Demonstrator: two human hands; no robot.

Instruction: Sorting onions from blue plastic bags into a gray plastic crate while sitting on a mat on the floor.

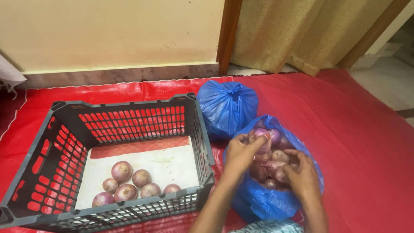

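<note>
— Red plastic sheeting (366, 142) covers the floor up to a cream wall (108, 30) and a beige curtain (302, 34). What sits on it?

— A dark grey plastic crate with red-lit lattice sides (43, 155) on the left, holding six loose red-skinned onions (122, 171) on a pale liner. Just right of it, touching its corner, is an open blue plastic bag full of more purple-red onions (267, 203). Behind that one is a second blue plastic bag, knotted shut (226, 108).

— And the hands?

— Both are inside the mouth of the open bag. The left hand (239, 151) is at the far-left rim, fingers curled around one onion at the top of the heap (261, 134); it looks like a grip, though the fingertips are partly hidden, so I can't be sure how firm. The right hand (302, 172) rests on the near-right side of the pile, fingers bent over the onions there; whether it has closed on one I cannot tell.

— Which way does the crate lie from them?

— Directly to the left, across the crate's right wall. The left hand is the nearer one, just beside that wall. The onion at its fingers is roundish, so no clear long axis shows. The crate's onions lie well apart from both hands, at the crate's near side.
</note>
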